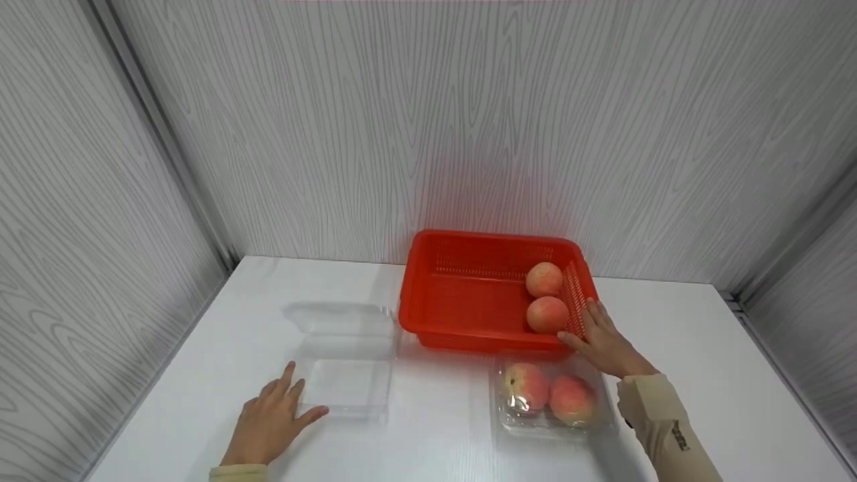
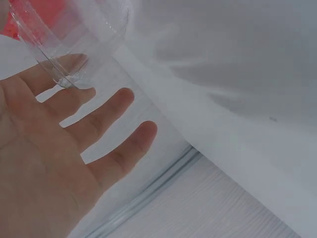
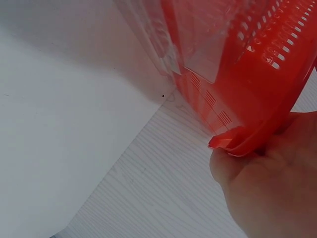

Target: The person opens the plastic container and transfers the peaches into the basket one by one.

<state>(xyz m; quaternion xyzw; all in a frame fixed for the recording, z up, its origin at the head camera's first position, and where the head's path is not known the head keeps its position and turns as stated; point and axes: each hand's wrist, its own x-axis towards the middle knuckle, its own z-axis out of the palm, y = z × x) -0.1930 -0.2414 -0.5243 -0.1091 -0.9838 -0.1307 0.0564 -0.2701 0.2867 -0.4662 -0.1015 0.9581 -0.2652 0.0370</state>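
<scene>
A clear plastic clamshell box (image 1: 351, 383) stands with its lid up on the left of the table. My left hand (image 1: 268, 415) is spread at its near left corner, fingers extended; in the left wrist view one finger (image 2: 74, 62) shows through the clear plastic. My right hand (image 1: 609, 345) holds the near right corner of a red plastic basket (image 1: 469, 338), thumb at the front rim and fingers along the right rim. In the right wrist view the basket hides part of those fingers. Two peaches (image 1: 548, 314) lie inside the basket on its right side.
A second clear clamshell box (image 1: 546, 428) with two peaches (image 1: 572, 400) in it sits just in front of the basket, below my right hand. The white table (image 1: 435, 435) is bounded by grey wood-grain panels (image 1: 495, 120) at the back and sides.
</scene>
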